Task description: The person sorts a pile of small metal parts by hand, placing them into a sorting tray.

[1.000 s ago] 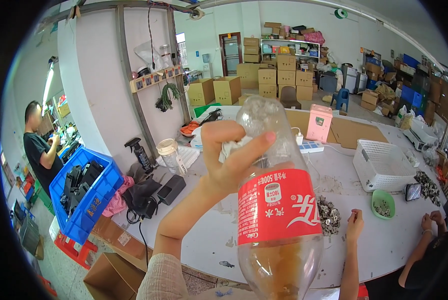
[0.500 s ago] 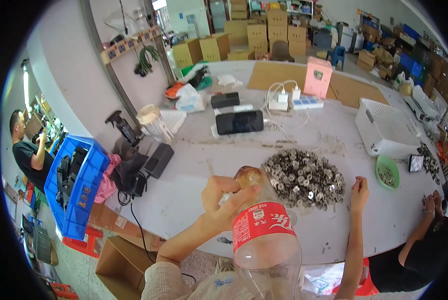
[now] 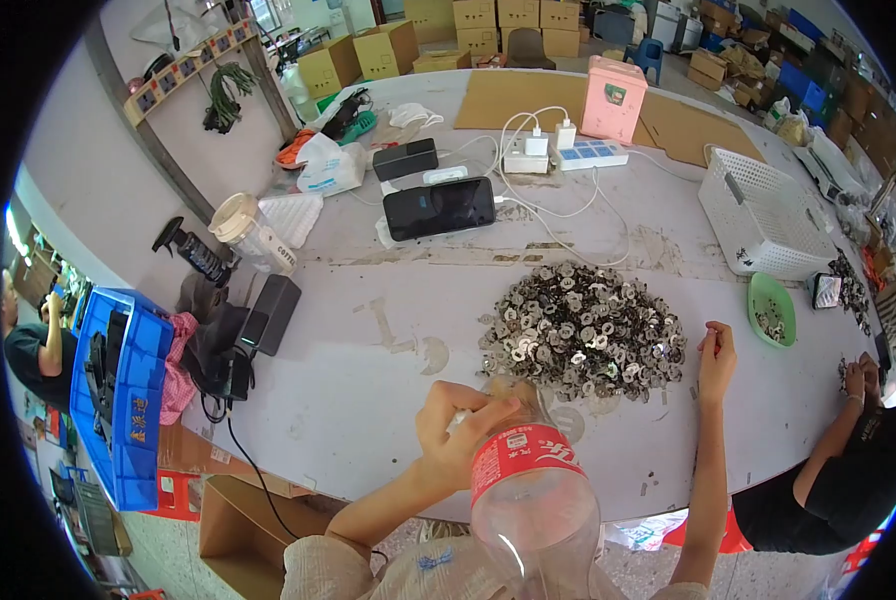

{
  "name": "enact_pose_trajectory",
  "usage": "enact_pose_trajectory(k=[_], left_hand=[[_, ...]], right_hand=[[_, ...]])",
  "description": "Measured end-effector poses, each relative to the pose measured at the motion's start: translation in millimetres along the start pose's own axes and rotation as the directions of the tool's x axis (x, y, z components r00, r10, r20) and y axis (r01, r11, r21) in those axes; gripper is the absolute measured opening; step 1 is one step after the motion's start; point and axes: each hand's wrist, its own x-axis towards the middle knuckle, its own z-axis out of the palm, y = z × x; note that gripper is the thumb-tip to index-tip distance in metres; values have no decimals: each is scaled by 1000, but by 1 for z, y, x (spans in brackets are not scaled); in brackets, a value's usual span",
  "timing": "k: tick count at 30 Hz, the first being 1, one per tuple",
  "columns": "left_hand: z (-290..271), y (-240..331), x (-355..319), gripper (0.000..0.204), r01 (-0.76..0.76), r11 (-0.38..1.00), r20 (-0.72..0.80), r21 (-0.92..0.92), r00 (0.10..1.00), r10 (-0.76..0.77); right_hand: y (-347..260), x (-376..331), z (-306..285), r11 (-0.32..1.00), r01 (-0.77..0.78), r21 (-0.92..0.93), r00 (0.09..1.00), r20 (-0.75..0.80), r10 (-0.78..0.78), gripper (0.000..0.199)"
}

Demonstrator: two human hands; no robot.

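My left hand [image 3: 451, 425] is wrapped round the neck end of a large clear plastic bottle [image 3: 538, 510] with a red label. The bottle lies at a slant, its neck pointing away over the table and its wide end near my body. Just past the neck spreads a heap of small metal parts [image 3: 588, 330], silvery and dark. Right of this heap, my right hand [image 3: 716, 362] rests low at the tabletop with curled fingers. Whatever its fingertips may hold is hidden.
A green bowl [image 3: 772, 310] with some metal parts and a white plastic basket [image 3: 768, 235] stand at right. Farther back lie a phone [image 3: 438, 208], a power strip [image 3: 590, 154] and cables. A blue crate [image 3: 118, 400] is at left. A co-worker's hands [image 3: 861, 378] are at far right.
My view has tipped downward and shifted right. The bottle's neck has come down toward the near edge of the heap, with my left hand still round it. My right hand keeps its curled pose.
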Motion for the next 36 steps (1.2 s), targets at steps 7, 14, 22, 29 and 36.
enact_pose_trajectory(k=[7,14,22,29,36], left_hand=[[10,-9,-17,54,186,979,120,-84,977,-176],[10,-8,-17,53,106,983,210,-150,975,-73],[9,0,-14,54,131,971,285,-198,956,-71],[13,-7,-21,55,92,981,240,-173,970,-48],[10,-3,-12,51,46,991,231,-129,973,-15]], right_hand=[[2,-1,0,1000,-18,24,998,54,17,14],[-8,-5,1,997,-36,-65,998,47,39,13],[21,1,-5,944,48,-327,988,-125,-93,12],[24,6,-3,964,83,-251,979,-160,-126,18],[0,4,-4,974,-107,-201,991,-96,89,40]])
